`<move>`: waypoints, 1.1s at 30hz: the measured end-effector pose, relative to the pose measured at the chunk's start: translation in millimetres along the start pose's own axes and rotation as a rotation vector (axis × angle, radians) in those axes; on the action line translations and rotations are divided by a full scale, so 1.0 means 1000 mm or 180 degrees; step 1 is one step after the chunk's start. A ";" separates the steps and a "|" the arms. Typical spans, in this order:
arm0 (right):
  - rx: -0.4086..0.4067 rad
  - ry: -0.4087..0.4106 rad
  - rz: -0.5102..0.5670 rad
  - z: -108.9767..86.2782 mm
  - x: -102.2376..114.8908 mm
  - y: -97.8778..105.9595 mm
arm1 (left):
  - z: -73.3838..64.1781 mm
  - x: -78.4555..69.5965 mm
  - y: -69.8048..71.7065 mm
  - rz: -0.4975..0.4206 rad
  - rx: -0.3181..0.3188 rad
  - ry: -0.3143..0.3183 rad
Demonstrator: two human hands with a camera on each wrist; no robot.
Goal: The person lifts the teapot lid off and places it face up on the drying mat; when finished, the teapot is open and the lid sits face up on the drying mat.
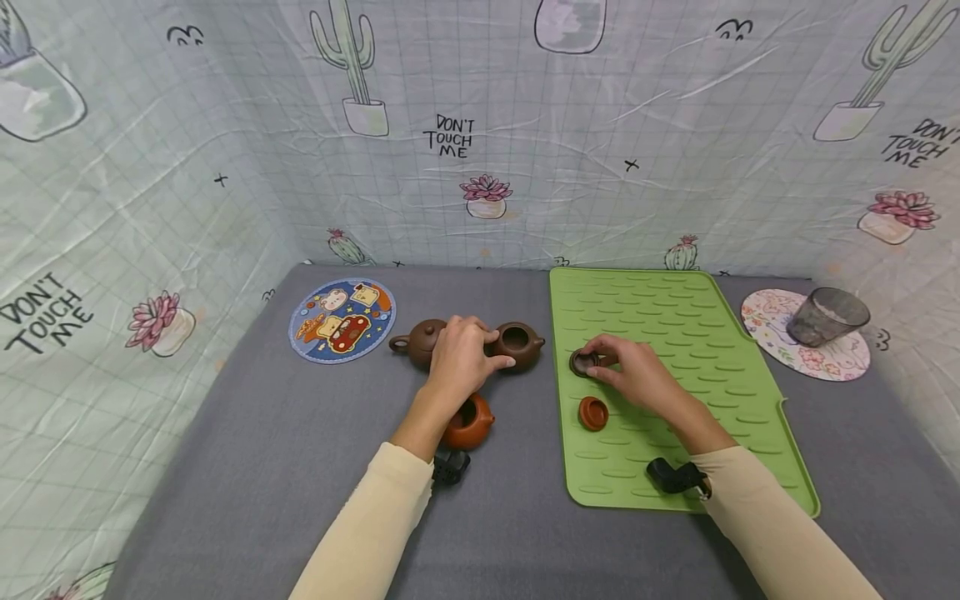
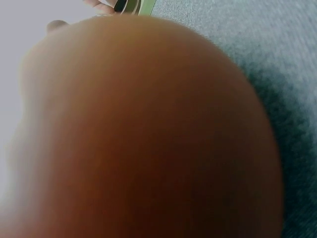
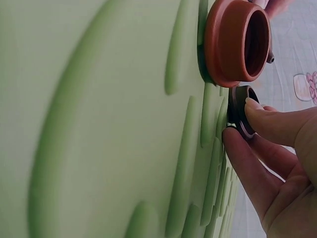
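In the head view, pinching the dark lid (image 1: 576, 364) lightly between thumb and fingers of the right hand (image 1: 633, 375), hollow side up by the left edge of the green mat (image 1: 675, 317), at 3 o'clock from the open dark teapot (image 1: 529, 355); probably inverted to keep the rim clean. Gripping that pot at its near side with the left hand (image 1: 459, 354), likely to steady it, with a closed dark teapot (image 1: 421, 340) at 9 o'clock and an orange teapot (image 1: 474, 433) at 7. At 6 o'clock from the dark lid, an upturned orange lid (image 1: 593, 414), presumably parked. In the left wrist view, blocked by a blurred brown bulge (image 2: 148, 129); impossible to tell the left grip from here. In the right wrist view, held by its edge: dark brown, smooth, ring-like, shallow; too near the mat to tell whether touching.
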State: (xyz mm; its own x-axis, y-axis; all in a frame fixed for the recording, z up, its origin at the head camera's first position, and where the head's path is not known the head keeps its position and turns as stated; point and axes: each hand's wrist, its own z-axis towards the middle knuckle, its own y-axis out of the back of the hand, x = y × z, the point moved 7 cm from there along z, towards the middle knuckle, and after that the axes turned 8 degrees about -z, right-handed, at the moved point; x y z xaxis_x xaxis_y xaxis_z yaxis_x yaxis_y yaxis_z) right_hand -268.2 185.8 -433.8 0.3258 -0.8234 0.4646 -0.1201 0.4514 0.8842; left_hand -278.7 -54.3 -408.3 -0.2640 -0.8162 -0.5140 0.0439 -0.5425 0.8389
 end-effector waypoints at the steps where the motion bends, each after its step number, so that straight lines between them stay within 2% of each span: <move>1: 0.0001 0.0001 0.0000 0.000 0.000 0.000 | 0.000 0.000 0.000 -0.0002 -0.0003 -0.0004; 11: 0.0014 0.0052 0.0087 0.002 0.001 0.001 | -0.001 -0.003 0.002 0.0005 -0.0035 -0.0029; 18: 0.0127 -0.0053 0.0146 0.001 0.000 0.003 | -0.004 -0.006 0.001 0.0145 0.0073 -0.0118; 21: 0.0180 -0.0064 0.0128 0.000 0.002 0.005 | -0.004 -0.006 0.000 0.0120 0.0157 -0.0169; 28: 0.0369 -0.0040 -0.0179 0.003 0.007 0.013 | -0.001 -0.005 0.003 -0.0087 0.0523 -0.0110; 33: 0.0439 -0.0048 -0.0596 0.007 0.009 0.020 | -0.003 -0.004 0.010 -0.0156 0.0580 -0.0080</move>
State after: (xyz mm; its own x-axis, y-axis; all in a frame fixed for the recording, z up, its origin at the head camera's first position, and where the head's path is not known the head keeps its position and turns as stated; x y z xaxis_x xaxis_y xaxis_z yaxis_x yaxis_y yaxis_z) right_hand -274.3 185.0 -411.9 0.3405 -0.8939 0.2916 -0.1863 0.2399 0.9528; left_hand -273.8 -56.7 -398.4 -0.2856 -0.7833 -0.5522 -0.1443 -0.5345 0.8328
